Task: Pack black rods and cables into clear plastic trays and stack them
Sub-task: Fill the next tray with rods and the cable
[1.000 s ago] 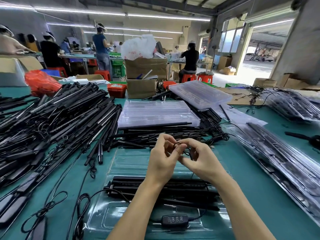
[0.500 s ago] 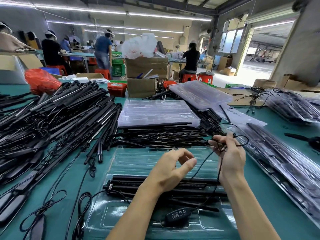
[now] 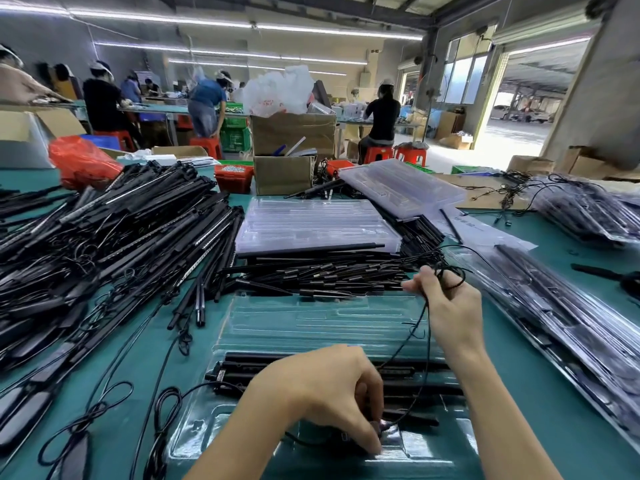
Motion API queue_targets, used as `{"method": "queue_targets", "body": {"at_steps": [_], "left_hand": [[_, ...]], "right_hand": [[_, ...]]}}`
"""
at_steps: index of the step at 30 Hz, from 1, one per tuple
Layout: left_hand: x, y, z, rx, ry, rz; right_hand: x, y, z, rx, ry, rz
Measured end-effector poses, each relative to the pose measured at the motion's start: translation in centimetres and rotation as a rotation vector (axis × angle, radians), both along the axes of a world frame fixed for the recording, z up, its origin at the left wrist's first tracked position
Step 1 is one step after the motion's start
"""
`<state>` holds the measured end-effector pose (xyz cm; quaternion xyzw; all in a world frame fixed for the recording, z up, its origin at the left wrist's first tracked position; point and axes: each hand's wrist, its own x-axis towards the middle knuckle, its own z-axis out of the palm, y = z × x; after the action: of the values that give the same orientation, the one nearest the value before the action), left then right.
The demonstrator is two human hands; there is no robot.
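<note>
Clear tray (image 3: 242,327) holds black rods (image 3: 242,367); right hand (image 3: 450,306) fingers pinch cable (image 3: 420,318).

I see both my bare forearms reaching in from the bottom edge. My left hand (image 3: 332,393) is low and close to me, knuckles up, its fingers curled downward with the fingertips pinching something small and dark that I cannot make out. My right hand (image 3: 446,303) is raised farther out, the wrist bent back, its fingers curled and pinching a thin black cable (image 3: 420,327) up at the fingertips. The two hands are well apart.
</note>
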<state>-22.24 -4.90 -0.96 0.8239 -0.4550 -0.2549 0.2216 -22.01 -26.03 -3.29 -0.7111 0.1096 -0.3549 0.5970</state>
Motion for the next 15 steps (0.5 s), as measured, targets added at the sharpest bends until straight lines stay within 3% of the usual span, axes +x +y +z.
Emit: {"method": "queue_targets", "body": {"at_steps": [2,7,15], "left_hand": [[-0.4,0.9,-0.3,-0.018,-0.026,0.024],[-1.1,2.7,-1.2,-0.147,-0.046,0.061],[-1.3,3.7,-3.4,-0.327,-0.095,0.108]], "right_hand": [[0.1,0.4,0.2,0.240,-0.095,0.128],[0.0,0.1,0.4,0.555,-0.154,0.222],[0.2,-0.8,0.7,0.809,-0.151,0.366]]}}
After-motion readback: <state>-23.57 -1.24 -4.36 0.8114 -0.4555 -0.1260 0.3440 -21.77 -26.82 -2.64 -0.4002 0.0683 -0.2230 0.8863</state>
